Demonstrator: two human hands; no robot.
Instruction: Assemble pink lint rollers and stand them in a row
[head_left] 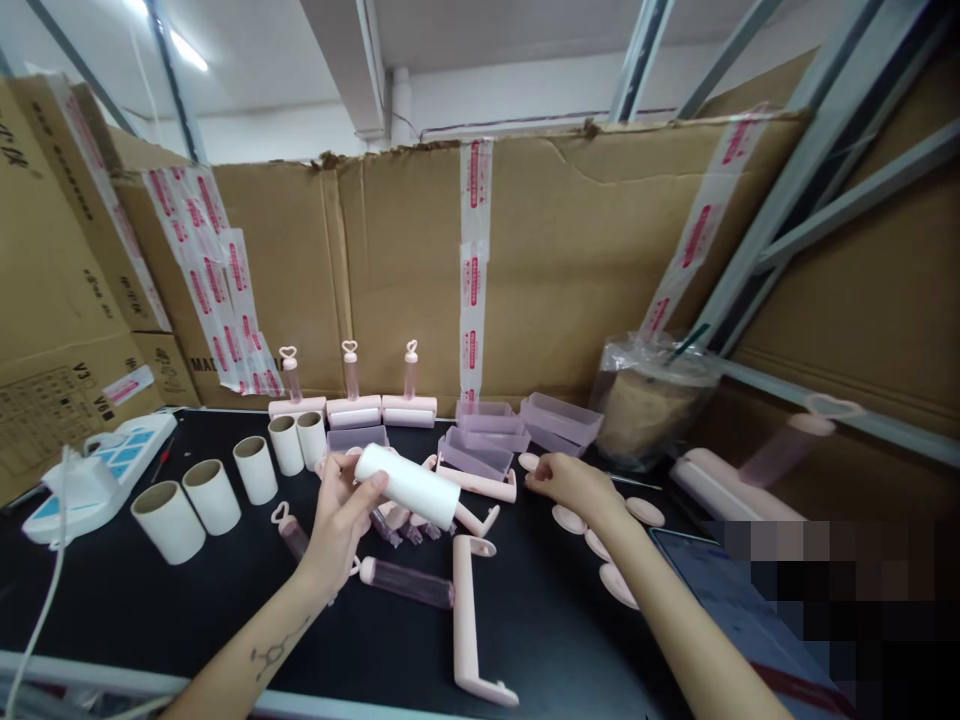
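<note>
My left hand [337, 520] is closed around a white lint roller roll [418, 488], held tilted above the table. In front of me, a pink roller frame [465, 610] lies beside a clear purple handle [409, 580]. To the right, my right hand [574, 485] reaches down with its fingers pinched at a pink round end cap [529, 462]; the fingers partly hide the grip. Several more pink caps [645, 511] lie around that wrist. Behind the roll are another pink frame [487, 484] and small purple parts [412, 528], partly hidden.
Several white rolls [255, 470] stand upright on the left, near a power strip [112, 475]. Finished-looking pink lint rollers [409, 408] line the back by purple covers [559, 425]. A bagged drink cup [645, 410] and a tablet [720, 580] are on the right.
</note>
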